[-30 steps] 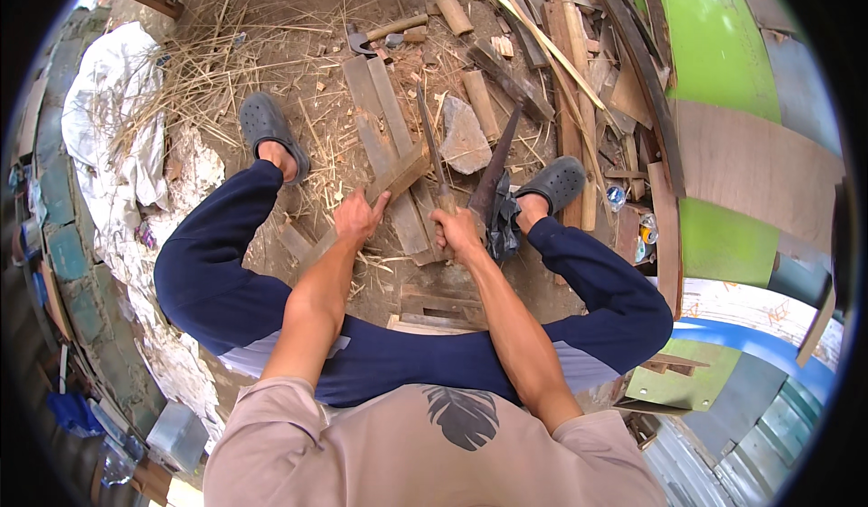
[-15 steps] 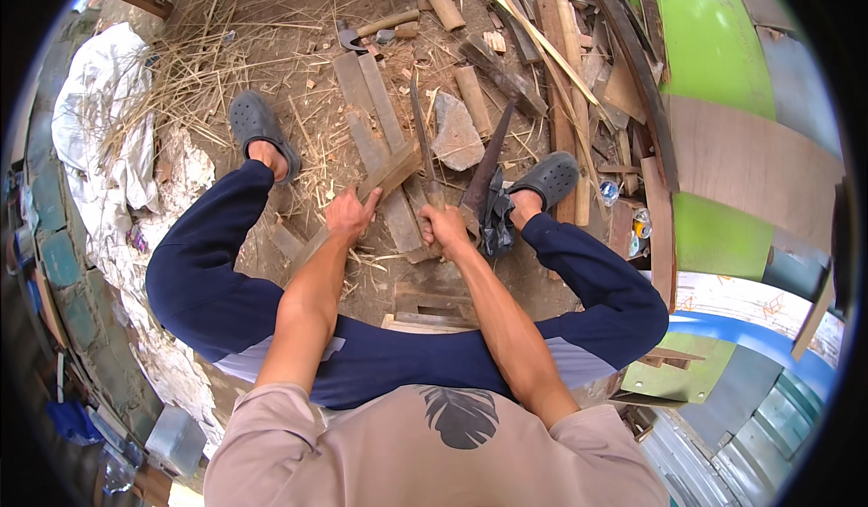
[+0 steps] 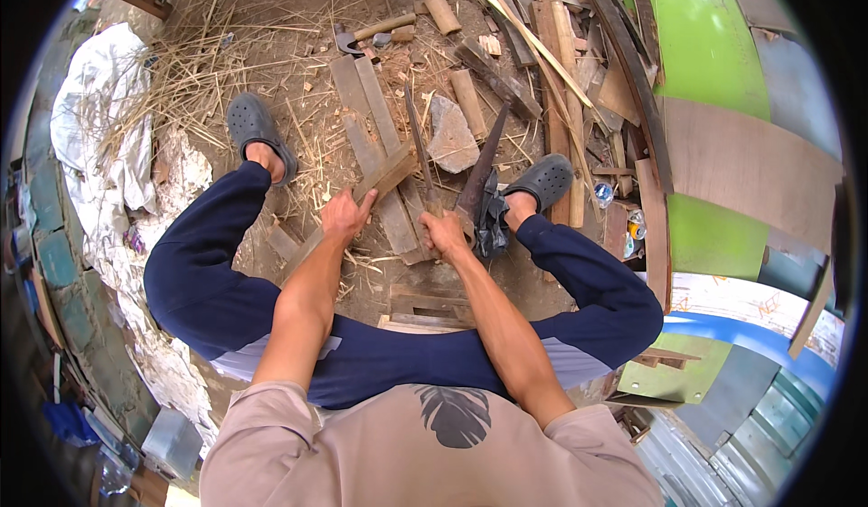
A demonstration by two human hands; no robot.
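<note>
From the head view: gripping in the left hand (image 3: 344,216) a wooden piece (image 3: 387,174), slanted toward two o'clock across flat boards (image 3: 369,145); probably stiff, fairly light, best held low, clear of the blade (image 3: 416,127); brown, straight-edged; clasping in the right hand (image 3: 443,234), at half past four from the wood, the blade's handle (image 3: 433,206).
</note>
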